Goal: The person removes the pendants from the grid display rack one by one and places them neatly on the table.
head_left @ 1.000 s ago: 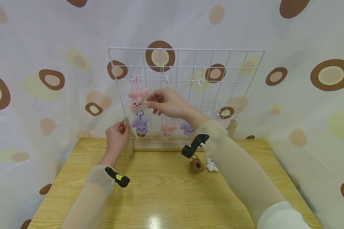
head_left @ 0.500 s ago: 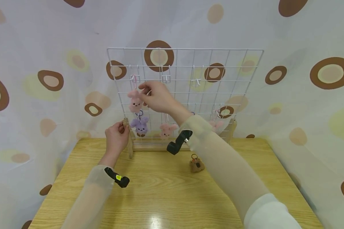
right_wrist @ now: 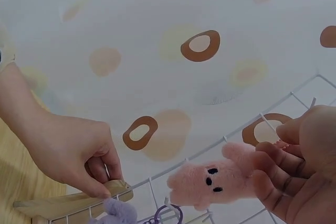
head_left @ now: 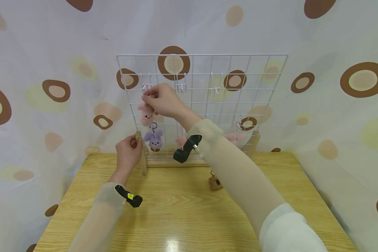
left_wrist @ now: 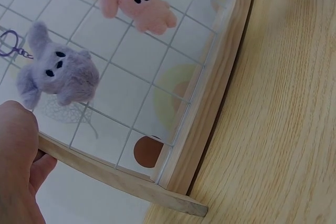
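Observation:
At the upper left of a white wire grid rack, my right hand pinches the pink strap of a pink plush bunny keychain. The strap loops at a wire hook in the head view. Seen from the right wrist, the plush lies beside my curled fingers. My left hand grips the top of the rack's left wooden post. Directly below the pink bunny hangs a purple plush bunny keychain, which shows large in the left wrist view.
Another pink plush hangs low at mid-rack, partly behind my right wrist camera. A further pink plush hangs at the right. Two hooks on the upper row hold nothing. A brown plush keychain lies on the wooden table.
My right hand has moved left and up from beside the pink bunny to its strap, and its fingers have closed there. The left hand has stayed on the post.

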`<state>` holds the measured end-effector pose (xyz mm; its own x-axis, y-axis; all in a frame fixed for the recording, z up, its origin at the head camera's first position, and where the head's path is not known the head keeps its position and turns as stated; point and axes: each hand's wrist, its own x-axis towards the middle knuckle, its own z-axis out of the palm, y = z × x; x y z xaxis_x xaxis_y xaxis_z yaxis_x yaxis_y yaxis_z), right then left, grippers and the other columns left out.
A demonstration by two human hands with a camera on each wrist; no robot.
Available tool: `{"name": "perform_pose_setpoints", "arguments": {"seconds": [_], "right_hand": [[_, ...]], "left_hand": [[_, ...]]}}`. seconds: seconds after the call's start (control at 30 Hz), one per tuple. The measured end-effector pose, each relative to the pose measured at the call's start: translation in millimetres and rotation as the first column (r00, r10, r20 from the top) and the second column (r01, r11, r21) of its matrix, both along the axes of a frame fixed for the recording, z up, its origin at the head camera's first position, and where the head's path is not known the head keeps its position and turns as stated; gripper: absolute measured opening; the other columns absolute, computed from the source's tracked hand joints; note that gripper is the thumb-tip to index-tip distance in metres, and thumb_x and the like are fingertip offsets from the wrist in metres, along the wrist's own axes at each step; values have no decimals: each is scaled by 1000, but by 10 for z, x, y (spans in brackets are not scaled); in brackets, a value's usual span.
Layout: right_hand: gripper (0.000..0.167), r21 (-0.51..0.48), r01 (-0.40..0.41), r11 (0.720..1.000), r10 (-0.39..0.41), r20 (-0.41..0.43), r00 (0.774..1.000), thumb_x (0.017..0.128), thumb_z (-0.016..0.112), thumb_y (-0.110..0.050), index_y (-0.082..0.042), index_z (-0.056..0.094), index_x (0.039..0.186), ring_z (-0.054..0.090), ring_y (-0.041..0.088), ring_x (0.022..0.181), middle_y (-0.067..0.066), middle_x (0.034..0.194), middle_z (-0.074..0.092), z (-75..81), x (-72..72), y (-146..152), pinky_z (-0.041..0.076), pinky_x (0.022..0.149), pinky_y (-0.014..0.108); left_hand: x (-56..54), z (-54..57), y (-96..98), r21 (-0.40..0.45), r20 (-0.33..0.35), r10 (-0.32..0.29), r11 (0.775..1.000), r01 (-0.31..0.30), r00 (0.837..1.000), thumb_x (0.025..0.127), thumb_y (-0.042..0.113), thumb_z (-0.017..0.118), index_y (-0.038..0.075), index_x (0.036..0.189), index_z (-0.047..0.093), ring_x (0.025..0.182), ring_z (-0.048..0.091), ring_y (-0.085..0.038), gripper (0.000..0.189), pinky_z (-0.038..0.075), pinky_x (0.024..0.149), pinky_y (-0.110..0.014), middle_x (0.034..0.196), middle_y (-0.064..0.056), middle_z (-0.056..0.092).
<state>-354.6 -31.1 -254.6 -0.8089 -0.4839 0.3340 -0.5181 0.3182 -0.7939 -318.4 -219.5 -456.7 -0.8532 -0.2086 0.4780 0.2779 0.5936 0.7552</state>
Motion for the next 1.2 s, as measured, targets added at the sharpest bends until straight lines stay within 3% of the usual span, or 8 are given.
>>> {"name": "perform_pose_setpoints", "arguments": {"seconds": [0.17,0.57,0.83,1.2], "right_hand": [[24,-25,-3,1000,3,-4,1000,109,62,-12,6,75,99,66,20,66,12,78,71,23,-4,-56,55,59,27],[25,-99,-34,994,39,48,998,111,58,-13,5,75,102,65,21,67,13,79,72,52,120,0,59,69,45],[23,-122,-76,990,80,28,996,110,58,-10,5,75,105,64,19,64,13,79,72,120,249,74,56,60,30],[22,-78,-140,987,139,-18,990,109,60,-11,2,75,99,61,22,63,12,78,70,145,388,171,53,58,28]], "left_hand": [[-17,-25,-2,6,-13,0,1000,0,1000,101,5,68,-17,117,71,97,77,-38,28,63,82,-47,105,-31,75],[-21,-8,10,11,-16,7,1000,-7,1000,100,4,68,-17,117,71,98,76,-38,27,63,83,-46,105,-31,74],[-2,-17,7,-14,-31,7,1000,-8,999,100,2,67,-17,117,71,96,77,-40,26,63,82,-50,103,-31,74],[-24,-53,6,-50,-77,22,998,-26,997,98,1,69,-16,111,73,89,78,-37,22,64,77,-50,96,-29,76]]}}
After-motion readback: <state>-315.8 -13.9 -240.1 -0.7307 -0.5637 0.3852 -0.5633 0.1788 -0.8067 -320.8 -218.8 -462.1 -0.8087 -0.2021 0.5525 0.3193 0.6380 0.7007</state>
